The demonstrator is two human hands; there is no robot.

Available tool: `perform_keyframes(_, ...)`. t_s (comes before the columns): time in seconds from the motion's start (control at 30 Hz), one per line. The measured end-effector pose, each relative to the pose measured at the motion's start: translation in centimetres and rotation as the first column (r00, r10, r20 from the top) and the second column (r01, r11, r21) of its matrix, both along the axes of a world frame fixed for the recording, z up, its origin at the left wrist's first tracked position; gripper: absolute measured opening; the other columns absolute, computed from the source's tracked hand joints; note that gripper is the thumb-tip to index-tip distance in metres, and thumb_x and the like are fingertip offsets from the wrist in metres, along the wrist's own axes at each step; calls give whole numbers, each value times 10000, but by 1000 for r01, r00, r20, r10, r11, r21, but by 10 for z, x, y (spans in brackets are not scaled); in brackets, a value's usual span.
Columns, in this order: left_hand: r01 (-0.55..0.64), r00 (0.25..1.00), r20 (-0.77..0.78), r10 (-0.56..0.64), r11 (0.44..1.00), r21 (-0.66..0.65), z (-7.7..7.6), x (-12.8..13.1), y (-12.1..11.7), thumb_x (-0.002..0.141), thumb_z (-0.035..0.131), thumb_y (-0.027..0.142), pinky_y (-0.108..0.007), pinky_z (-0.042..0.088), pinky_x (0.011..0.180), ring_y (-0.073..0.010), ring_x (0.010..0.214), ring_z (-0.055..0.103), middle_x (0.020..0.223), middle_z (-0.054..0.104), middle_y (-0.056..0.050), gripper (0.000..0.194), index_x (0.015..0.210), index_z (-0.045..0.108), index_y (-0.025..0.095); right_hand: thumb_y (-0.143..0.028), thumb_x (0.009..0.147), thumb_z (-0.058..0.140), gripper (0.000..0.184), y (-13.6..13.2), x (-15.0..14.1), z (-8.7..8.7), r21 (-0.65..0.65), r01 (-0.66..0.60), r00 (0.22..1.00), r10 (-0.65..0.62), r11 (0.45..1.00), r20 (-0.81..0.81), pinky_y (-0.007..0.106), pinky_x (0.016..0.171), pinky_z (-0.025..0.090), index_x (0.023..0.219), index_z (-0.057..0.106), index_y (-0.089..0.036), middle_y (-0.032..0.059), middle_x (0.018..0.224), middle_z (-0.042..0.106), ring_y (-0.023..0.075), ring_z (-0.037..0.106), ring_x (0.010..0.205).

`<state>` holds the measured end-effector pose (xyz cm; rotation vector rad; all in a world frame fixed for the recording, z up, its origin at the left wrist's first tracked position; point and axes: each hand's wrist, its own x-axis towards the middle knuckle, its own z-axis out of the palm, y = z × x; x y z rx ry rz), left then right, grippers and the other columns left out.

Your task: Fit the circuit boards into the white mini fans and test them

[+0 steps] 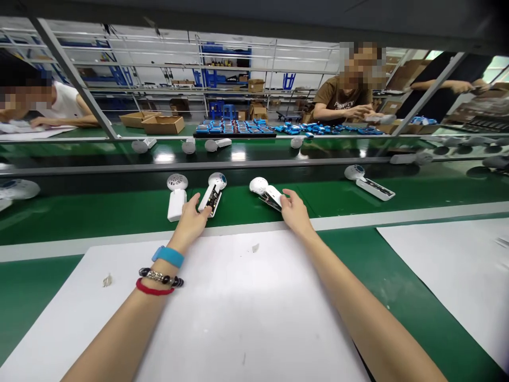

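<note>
My left hand (193, 216) reaches onto the green belt and its fingertips close on the handle end of a white handheld fan with an open back (212, 192). My right hand (293, 210) grips the handle end of a second opened fan (265, 192) that lies tilted to the left. A closed white fan (177, 195) lies just left of my left hand, apart from it. My left wrist carries a blue band and bead bracelets.
A white mat (238, 307) covers the bench in front of me, another white mat (457, 260) lies right. One more fan (369, 183) rests on the belt (417, 191) to the right, others on the far belt. Two people work opposite, beside trays of blue parts (234, 127) and cardboard boxes (163, 123).
</note>
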<state>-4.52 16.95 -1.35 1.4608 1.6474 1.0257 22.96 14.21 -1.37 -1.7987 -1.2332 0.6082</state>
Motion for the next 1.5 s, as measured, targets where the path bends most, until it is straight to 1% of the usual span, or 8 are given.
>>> perform_keyframes(0.17,25,987,-159,-16,998,53,-3,-4,-2,909,543,340,-348,551,813,-168,827,627,1535,179,-212,666,1497,284,165,-374,931,422,362,0,-10,13,-31,-11,920,-2,999,-392,355,771,535,1175,636,-213,93,1097,693,238,663,911)
perform_keyframes(0.4,218,878,-456,-146,970,109,5,-15,-11,902,549,369,-469,408,1058,-327,1191,506,1317,512,-114,435,1308,566,214,-235,964,407,224,-6,-33,30,-86,-82,606,-19,993,-796,268,570,533,875,608,-191,43,777,690,149,649,635)
perform_keyframes(0.6,207,836,-538,-107,970,130,1,-16,-9,852,640,337,-506,448,1011,-371,1185,523,1244,527,-155,568,1373,480,180,-389,1025,402,360,-9,-37,38,-58,-84,460,-13,995,-888,229,470,466,806,603,-187,21,680,656,122,574,522)
perform_keyframes(0.83,60,906,-422,32,977,204,-5,-36,12,970,294,221,-383,600,700,-197,750,688,1149,601,-160,397,1341,406,135,-315,1032,390,352,-11,-43,43,-31,-22,437,-19,999,-899,225,393,410,778,596,-183,-2,607,620,122,532,468)
perform_keyframes(1.03,216,844,-537,10,909,357,-1,-30,6,949,422,317,-496,370,1151,-299,1339,452,1422,481,-108,382,1284,577,219,-322,1030,401,353,-13,-49,49,5,-26,425,16,1000,-905,233,384,421,801,623,-172,3,624,635,125,541,479)
perform_keyframes(1.13,354,788,-606,-106,884,305,-5,-22,3,896,508,312,-525,337,1163,-333,1351,435,1407,517,-124,344,1178,657,183,-400,1024,420,381,-15,-50,51,9,-27,427,20,1000,-904,239,385,431,812,635,-169,11,637,641,132,557,491)
perform_keyframes(1.33,360,809,-570,-146,889,284,-10,-32,4,837,436,138,-564,279,1183,-354,1388,397,1396,522,-171,333,1061,682,132,-494,982,489,387,-20,-54,53,102,-113,457,143,988,-878,242,386,450,857,659,-169,24,684,658,136,567,508)
perform_keyframes(1.5,253,922,-367,-124,911,327,17,-4,-15,912,420,254,-558,284,1195,-336,1437,318,1477,427,-183,403,1255,574,109,-479,931,561,302,-22,-65,50,216,-185,490,280,959,-825,255,428,471,938,659,-194,14,768,676,146,590,557)
